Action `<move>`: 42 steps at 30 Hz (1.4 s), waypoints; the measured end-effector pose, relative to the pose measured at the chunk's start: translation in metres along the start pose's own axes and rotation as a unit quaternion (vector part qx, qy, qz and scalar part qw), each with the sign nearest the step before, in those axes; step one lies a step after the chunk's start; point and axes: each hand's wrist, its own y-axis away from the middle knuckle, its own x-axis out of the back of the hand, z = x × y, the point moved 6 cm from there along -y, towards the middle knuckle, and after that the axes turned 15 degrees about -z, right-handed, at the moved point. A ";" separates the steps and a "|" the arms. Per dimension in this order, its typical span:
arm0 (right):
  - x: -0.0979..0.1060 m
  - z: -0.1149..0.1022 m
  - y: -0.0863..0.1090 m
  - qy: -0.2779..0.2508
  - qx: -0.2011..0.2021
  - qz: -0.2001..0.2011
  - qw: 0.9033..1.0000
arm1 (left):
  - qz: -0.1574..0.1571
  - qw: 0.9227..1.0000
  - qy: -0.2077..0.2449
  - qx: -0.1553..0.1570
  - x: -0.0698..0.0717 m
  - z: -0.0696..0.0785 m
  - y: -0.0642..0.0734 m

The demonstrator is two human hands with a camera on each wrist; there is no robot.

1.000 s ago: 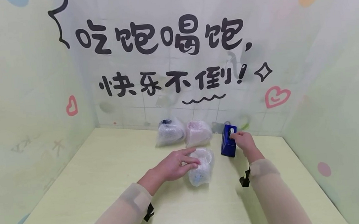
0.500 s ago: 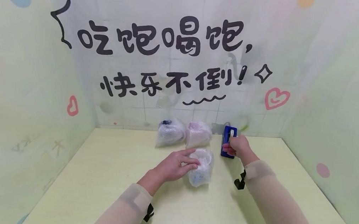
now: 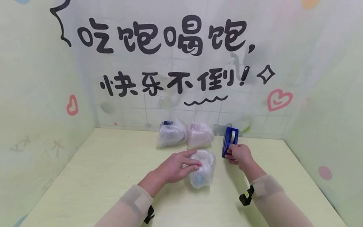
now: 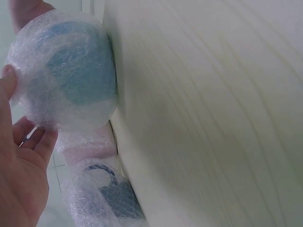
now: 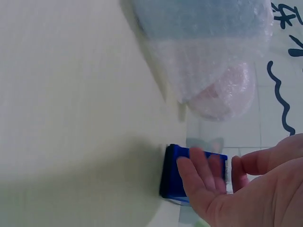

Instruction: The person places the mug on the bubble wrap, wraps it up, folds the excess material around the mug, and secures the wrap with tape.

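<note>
My left hand (image 3: 173,168) grips the side of a bubble-wrapped light-blue cup (image 3: 201,179), which stands on the table. In the left wrist view its thumb and fingertips press into the wrap of this cup (image 4: 75,66). To the right, my right hand (image 3: 242,154) is at the front end of a blue tape dispenser (image 3: 233,129) carrying a white tape roll (image 3: 233,136). Close by the serrated cutter edge, the right thumb and index finger (image 5: 258,161) pinch the tape's end, seen in the right wrist view; the other fingers lie over the blue body.
Behind the held cup, two more bubble-wrapped things stand by the back wall: a pink one (image 3: 200,135) and one with a dark blue handle (image 3: 171,134). Printed walls enclose the pale wooden table (image 3: 109,177) at the back and both sides.
My right hand has moved from the tape roll toward me, to the dispenser's front end. The left hand keeps its hold on the wrapped cup, which stays in place.
</note>
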 end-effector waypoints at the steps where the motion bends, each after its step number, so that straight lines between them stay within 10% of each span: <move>1: -0.001 0.002 0.001 -0.002 0.004 0.003 1.000 | 0.000 1.000 0.002 0.001 0.000 0.000 0.000; 11: 0.000 0.009 0.020 -0.027 0.068 0.036 0.997 | -0.005 1.000 -0.003 0.001 -0.002 0.001 -0.001; 20: 0.007 0.016 0.030 -0.097 0.125 -0.058 0.986 | -0.012 1.000 -0.001 0.004 -0.003 -0.002 -0.001; 33: 0.001 0.024 0.040 -0.055 0.199 -0.219 0.954 | -0.008 1.000 0.004 0.011 -0.002 -0.002 0.001; 42: -0.019 0.041 0.064 -0.035 0.063 -0.120 0.990 | -0.008 1.000 0.003 0.009 -0.003 -0.002 0.001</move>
